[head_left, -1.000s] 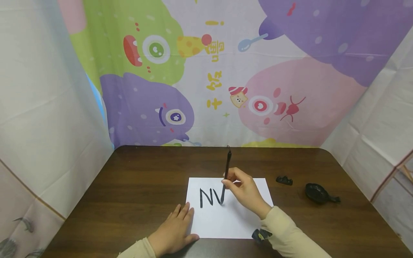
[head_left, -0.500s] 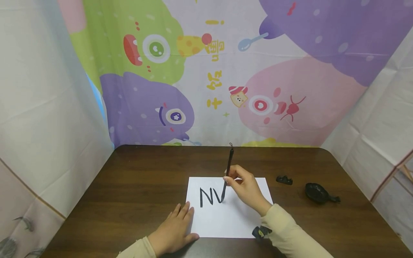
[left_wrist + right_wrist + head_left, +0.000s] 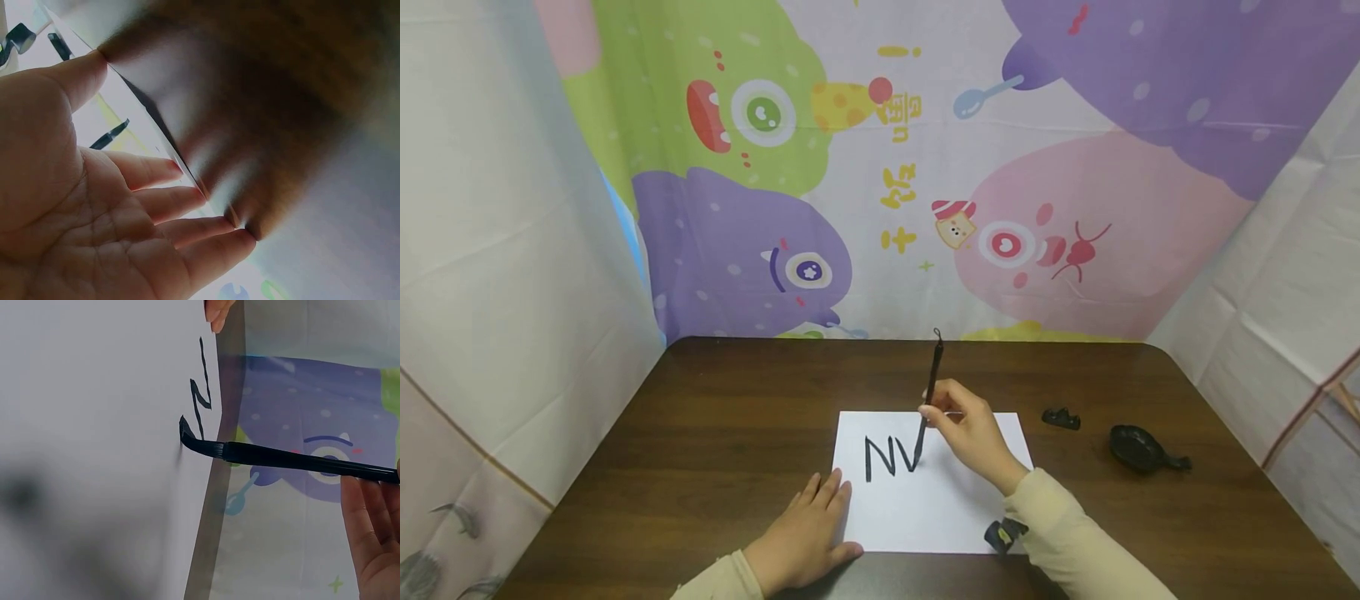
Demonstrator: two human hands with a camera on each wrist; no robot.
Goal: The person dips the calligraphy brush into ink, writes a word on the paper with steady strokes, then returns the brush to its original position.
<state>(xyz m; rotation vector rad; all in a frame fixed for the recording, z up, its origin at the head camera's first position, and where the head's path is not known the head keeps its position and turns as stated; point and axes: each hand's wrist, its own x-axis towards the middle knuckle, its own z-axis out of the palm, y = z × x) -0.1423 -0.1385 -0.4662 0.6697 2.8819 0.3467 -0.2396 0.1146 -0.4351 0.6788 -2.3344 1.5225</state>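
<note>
A black writing brush (image 3: 936,365) with a small loop at its top leans slightly, pinched between the thumb and fingers of my right hand (image 3: 976,432). Seen from the right wrist, its dark bristles (image 3: 203,447) bend against the white sheet of paper (image 3: 917,521), at the end of a black stroke. The sheet bears a black N (image 3: 880,458) and, to its right, a V-like mark where the brush tip stands. My left hand (image 3: 797,533) lies flat with straight fingers at the sheet's left edge, its fingertips and thumb on the paper's margin.
Right of the sheet sit a small black brush rest (image 3: 1061,418) and a black dish with a short handle (image 3: 1138,450). A dark wrist device (image 3: 1000,536) hangs under my right cuff. A cartoon-printed curtain (image 3: 895,292) stands behind the brown wooden table (image 3: 715,433).
My right hand and the brush have shifted slightly up the sheet, the tip rising a little from the bottom of the second mark. My left hand has stayed in place.
</note>
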